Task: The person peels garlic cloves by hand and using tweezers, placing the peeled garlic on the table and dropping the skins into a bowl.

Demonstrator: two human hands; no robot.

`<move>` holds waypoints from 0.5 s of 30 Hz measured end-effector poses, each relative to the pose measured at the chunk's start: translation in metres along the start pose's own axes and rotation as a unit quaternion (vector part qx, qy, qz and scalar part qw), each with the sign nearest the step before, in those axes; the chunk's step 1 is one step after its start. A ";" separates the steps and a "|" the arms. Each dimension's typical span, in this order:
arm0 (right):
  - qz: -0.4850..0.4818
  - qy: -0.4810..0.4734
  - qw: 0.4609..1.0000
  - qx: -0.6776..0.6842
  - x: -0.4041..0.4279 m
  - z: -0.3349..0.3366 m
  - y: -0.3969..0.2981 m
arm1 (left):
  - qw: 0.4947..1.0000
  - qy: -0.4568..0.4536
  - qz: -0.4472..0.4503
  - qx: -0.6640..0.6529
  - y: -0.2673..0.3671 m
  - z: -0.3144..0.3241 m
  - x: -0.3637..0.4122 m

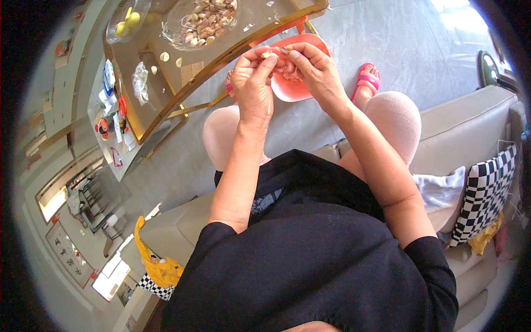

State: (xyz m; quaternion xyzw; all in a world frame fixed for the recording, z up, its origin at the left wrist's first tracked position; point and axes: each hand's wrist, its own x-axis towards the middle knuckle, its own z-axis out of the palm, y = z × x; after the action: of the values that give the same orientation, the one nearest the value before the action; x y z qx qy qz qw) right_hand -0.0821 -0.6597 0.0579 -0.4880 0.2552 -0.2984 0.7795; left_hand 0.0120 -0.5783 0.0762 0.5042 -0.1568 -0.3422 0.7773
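Observation:
Between the thumb and fingers of my left hand [256,79] is a pale garlic clove [266,54]. My right hand [317,72] pinches something small and thin, perhaps a blade or a bit of skin, beside the clove. Both hands are raised over a pink plastic basin [290,92], whose contents are partly hidden by the fingers. A clear bowl of unpeeled garlic cloves [207,25] stands on the table, beyond my left hand. Several pale peeled cloves [164,56] lie on the table nearer its left end.
The brown-topped table [166,103] has a gold-coloured edge. On it are a crumpled clear plastic bag [140,83] and a clear container [126,25] with yellow items. A cluttered side surface holds red-handled scissors [122,106]. Checkered cushion [483,195] and grey sofa [460,112] are at the right.

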 end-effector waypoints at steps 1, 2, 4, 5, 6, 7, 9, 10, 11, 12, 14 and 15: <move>0.000 -0.001 1.000 0.001 0.000 -0.001 0.000 | 1.000 0.001 -0.004 -0.008 0.002 0.000 0.000; 0.029 0.008 1.000 0.000 0.001 -0.002 0.001 | 1.000 0.002 -0.003 -0.008 0.003 0.000 -0.001; 0.057 0.019 0.998 -0.002 0.000 -0.002 -0.002 | 0.996 0.012 0.015 0.089 0.001 -0.001 -0.003; 0.024 0.008 0.999 -0.044 -0.001 0.000 -0.003 | 0.996 0.012 0.015 0.088 0.000 -0.002 -0.004; -0.011 -0.004 0.996 -0.085 -0.001 0.001 -0.005 | 0.992 0.004 0.025 0.122 -0.001 -0.001 -0.005; -0.011 -0.004 0.996 -0.085 -0.001 0.000 -0.002 | 0.987 -0.003 0.034 0.156 -0.002 0.000 -0.006; -0.035 -0.025 0.984 -0.172 0.001 -0.002 0.003 | 0.984 -0.006 0.038 0.174 0.000 0.004 -0.009; -0.035 -0.025 0.984 -0.172 0.001 -0.004 0.002 | 0.980 -0.010 0.041 0.192 0.000 0.005 -0.010; -0.027 -0.023 0.983 -0.182 0.000 -0.006 0.002 | 0.981 -0.010 0.041 0.192 0.000 0.005 -0.011; -0.019 -0.023 0.981 -0.192 0.001 -0.005 0.000 | 0.984 -0.017 0.035 0.175 0.000 0.005 -0.011; 0.000 -0.025 0.987 -0.162 0.001 -0.005 -0.002 | 0.987 -0.026 0.029 0.158 -0.001 0.003 -0.011; 0.019 -0.028 0.991 -0.131 0.001 -0.005 -0.002 | 0.993 -0.012 0.002 0.115 -0.003 0.000 -0.010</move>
State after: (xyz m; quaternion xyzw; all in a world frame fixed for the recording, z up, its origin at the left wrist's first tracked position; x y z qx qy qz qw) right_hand -0.0852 -0.6641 0.0581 -0.5891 0.2791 -0.2336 0.7215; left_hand 0.0040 -0.5721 0.0748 0.5856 -0.2048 -0.3267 0.7130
